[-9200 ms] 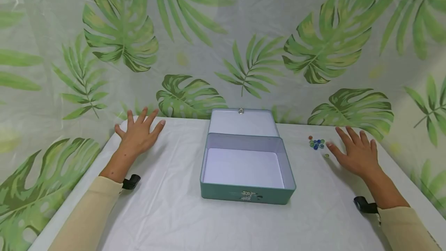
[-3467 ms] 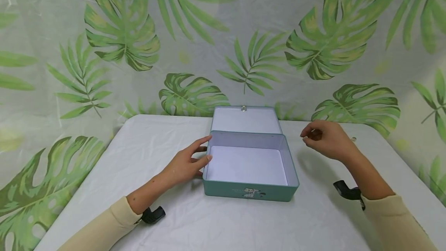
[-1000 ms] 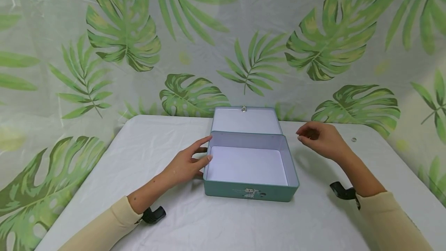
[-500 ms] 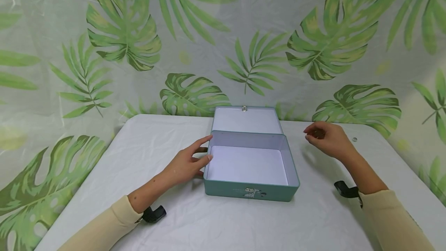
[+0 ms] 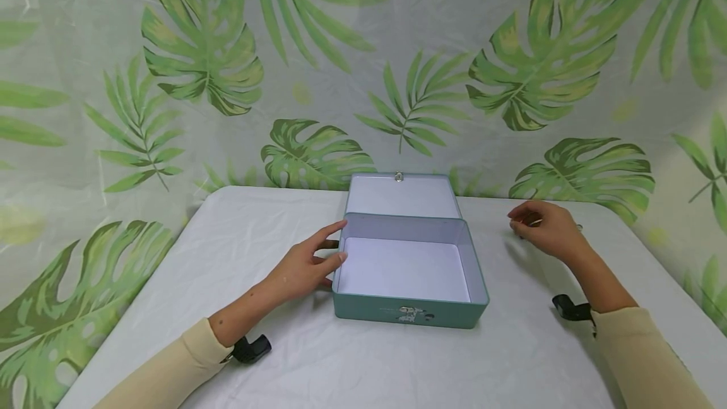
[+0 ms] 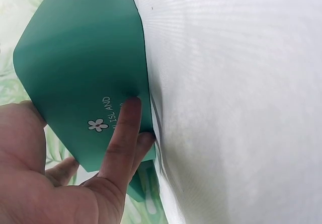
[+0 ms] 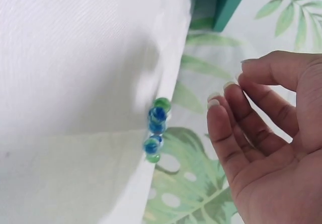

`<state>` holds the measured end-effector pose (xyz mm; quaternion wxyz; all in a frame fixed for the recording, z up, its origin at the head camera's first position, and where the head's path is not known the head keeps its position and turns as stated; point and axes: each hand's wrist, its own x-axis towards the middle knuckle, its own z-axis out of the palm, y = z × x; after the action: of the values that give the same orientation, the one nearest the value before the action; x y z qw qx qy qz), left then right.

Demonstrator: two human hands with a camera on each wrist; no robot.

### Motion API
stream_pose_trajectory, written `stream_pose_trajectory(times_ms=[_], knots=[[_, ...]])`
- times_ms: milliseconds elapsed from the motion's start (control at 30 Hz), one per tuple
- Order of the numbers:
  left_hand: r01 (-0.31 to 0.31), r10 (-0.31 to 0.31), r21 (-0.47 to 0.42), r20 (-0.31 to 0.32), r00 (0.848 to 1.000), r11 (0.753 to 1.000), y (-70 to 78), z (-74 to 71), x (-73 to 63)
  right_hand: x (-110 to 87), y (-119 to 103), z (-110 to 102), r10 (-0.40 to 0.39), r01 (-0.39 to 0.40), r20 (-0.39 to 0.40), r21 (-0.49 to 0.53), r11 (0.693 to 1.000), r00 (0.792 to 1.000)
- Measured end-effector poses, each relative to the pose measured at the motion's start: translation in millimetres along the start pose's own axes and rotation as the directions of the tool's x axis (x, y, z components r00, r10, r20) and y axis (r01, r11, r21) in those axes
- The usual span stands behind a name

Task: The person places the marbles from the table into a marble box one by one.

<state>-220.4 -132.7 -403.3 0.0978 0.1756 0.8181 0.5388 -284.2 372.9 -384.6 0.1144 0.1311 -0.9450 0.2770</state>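
A green metal tin box [image 5: 411,313] with a pale inside stands at the middle of the table, its lid [image 5: 402,195] folded back. My left hand [image 5: 298,270] grips the box's left wall, thumb over the rim; in the left wrist view, two fingers [image 6: 123,133] press the lettered outer side. To the right of the box, my right hand [image 5: 545,229] hovers above the table with fingers loosely curled. Nothing shows between its fingers in the right wrist view. Several blue and green glass marbles [image 7: 157,115] lie beside it on the cloth, mostly hidden by the hand in the head view.
White cloth covers the table [image 5: 397,365]. Behind it hangs a pale curtain [image 5: 420,30] printed with green leaves. A small clear marble [image 5: 579,227] lies farther right, partly hidden behind my right hand. Black wrist cameras [image 5: 251,349] sit under both cuffs.
Earlier both hands lay spread apart on the table; the left then came to the box's left wall and stayed. Over the last second my right hand has moved right, away from the box.
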Motion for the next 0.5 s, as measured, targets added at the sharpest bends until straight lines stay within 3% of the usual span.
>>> stream_pose_trajectory(times_ms=[233,500], knots=[[-0.003,0.003,-0.002,0.004,1.000,1.000,-1.9,-0.4,0.7,0.2,10.5,0.6,-0.005,0.005,-0.010,-0.011,1.000,1.000],[-0.001,0.001,-0.005,-0.002,1.000,1.000,-1.6,0.0,-0.4,-1.1,22.9,-0.6,0.067,-0.066,0.008,-0.054,0.996,0.998]])
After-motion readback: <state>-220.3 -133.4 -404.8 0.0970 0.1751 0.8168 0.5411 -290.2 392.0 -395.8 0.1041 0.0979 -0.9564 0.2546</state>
